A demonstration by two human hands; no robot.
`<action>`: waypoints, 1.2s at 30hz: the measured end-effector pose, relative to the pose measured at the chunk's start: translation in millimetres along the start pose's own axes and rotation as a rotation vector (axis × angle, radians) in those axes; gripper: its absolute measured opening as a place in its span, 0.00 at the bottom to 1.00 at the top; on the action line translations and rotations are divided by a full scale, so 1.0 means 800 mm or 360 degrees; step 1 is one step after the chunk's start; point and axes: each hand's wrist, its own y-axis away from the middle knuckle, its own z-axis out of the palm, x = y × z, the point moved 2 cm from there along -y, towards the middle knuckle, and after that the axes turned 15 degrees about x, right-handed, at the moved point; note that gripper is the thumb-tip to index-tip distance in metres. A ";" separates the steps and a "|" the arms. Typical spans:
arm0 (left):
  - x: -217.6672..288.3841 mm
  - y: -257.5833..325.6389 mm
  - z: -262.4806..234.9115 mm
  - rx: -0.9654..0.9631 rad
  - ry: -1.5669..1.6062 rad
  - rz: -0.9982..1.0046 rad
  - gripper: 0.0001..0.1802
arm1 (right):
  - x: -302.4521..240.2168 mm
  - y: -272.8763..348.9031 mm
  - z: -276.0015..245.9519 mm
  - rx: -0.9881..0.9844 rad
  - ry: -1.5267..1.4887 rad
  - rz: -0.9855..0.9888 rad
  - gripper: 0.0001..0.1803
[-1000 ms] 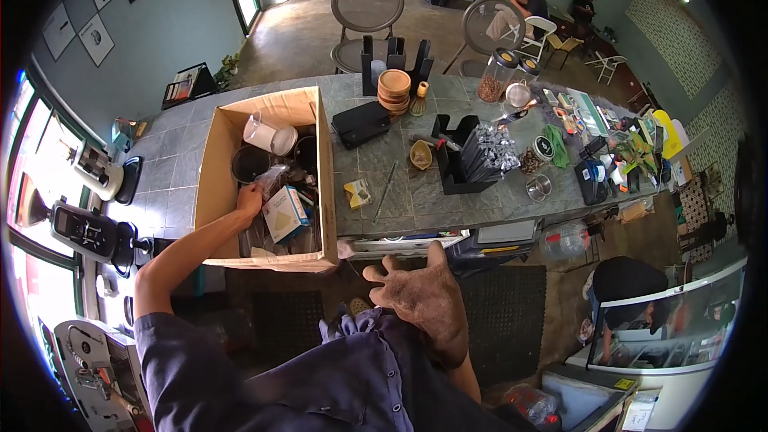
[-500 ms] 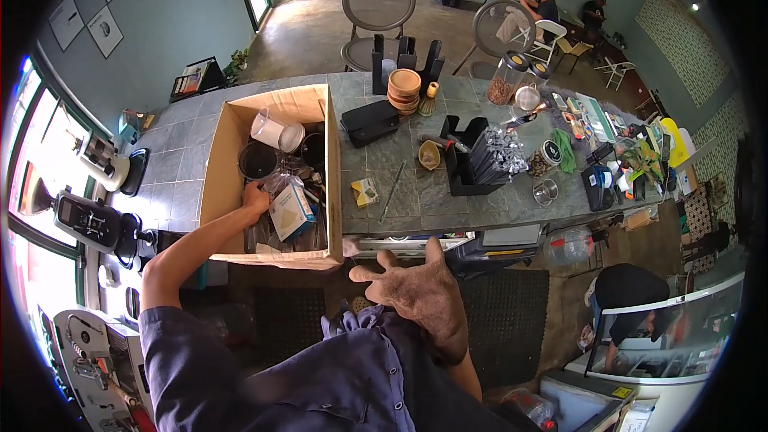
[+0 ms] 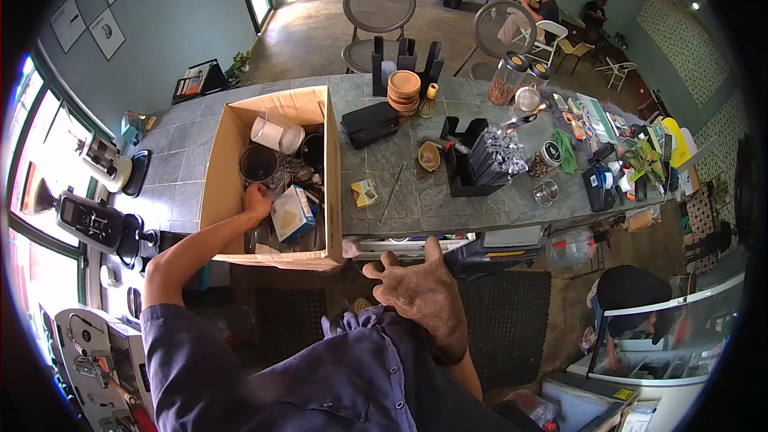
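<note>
Tiled counter [image 3: 172, 196]: toward the cardboard box [image 3: 221, 192]'s near right corner, I judge the carton [image 3: 291, 214] light, crushable, best held by its sides; left hand [image 3: 257, 202] curled beside it, grasp hidden; gloved right hand [image 3: 422, 300] spread, empty.

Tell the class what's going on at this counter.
A person's left hand is down inside an open cardboard box on the counter, near a white-and-blue carton and a dark container; whether it grips anything is hidden. The right hand, in a brown glove, is spread open in front of the counter, holding nothing.
</note>
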 end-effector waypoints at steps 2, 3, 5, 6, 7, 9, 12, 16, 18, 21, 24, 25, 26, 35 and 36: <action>-0.011 -0.001 0.003 0.0004 0.0020 0.0091 0.13 | 0.001 0.002 0.004 0.0006 0.0069 -0.0057 0.01; -0.015 -0.002 0.004 0.0004 0.0042 0.0188 0.12 | 0.002 0.003 0.006 0.0009 0.0104 -0.0085 0.00; -0.017 -0.009 0.009 -0.0088 0.0219 0.0003 0.13 | 0.001 0.009 0.013 0.0014 0.0146 -0.0105 0.00; -0.018 -0.012 0.012 -0.0181 0.0394 -0.0183 0.14 | -0.001 0.014 0.019 0.0047 0.0174 -0.0064 0.02; -0.009 -0.008 0.011 -0.0190 0.0397 -0.0179 0.14 | 0.000 0.018 0.022 0.0075 0.0206 -0.0017 0.04; 0.014 0.006 -0.002 -0.0191 0.0349 -0.0048 0.16 | 0.000 0.011 0.009 0.0048 0.0147 0.0034 0.06; -0.001 -0.002 0.008 -0.0316 0.0168 0.0033 0.19 | 0.002 0.022 0.014 0.0016 0.0078 0.0085 0.06; -0.031 -0.028 0.043 -0.0330 0.0269 -0.0087 0.16 | 0.005 0.024 0.018 -0.0007 0.0057 0.0104 0.04; -0.018 -0.023 0.045 -0.0533 0.0282 -0.0193 0.15 | 0.007 0.024 0.019 -0.0023 0.0056 0.0123 0.04; -0.037 -0.029 0.052 -0.0550 0.0398 -0.0124 0.17 | 0.005 0.024 0.015 -0.0021 0.0035 0.0121 0.04; -0.031 -0.029 0.056 -0.0560 0.0447 -0.0331 0.18 | 0.007 0.023 0.014 -0.0035 0.0033 0.0136 0.04; -0.036 -0.033 0.057 -0.0553 0.0445 -0.0333 0.18 | 0.007 0.022 0.014 -0.0033 0.0024 0.0134 0.04; -0.041 -0.038 0.061 -0.0588 0.0318 -0.0344 0.19 | 0.007 0.021 0.012 -0.0028 0.0016 0.0131 0.05; -0.004 -0.017 0.045 -0.0353 -0.0012 -0.0305 0.19 | 0.008 0.019 0.008 -0.0033 -0.0018 0.0155 0.05; -0.002 -0.015 0.043 -0.0256 -0.0005 -0.0294 0.21 | 0.008 0.020 0.008 -0.0034 -0.0021 0.0159 0.05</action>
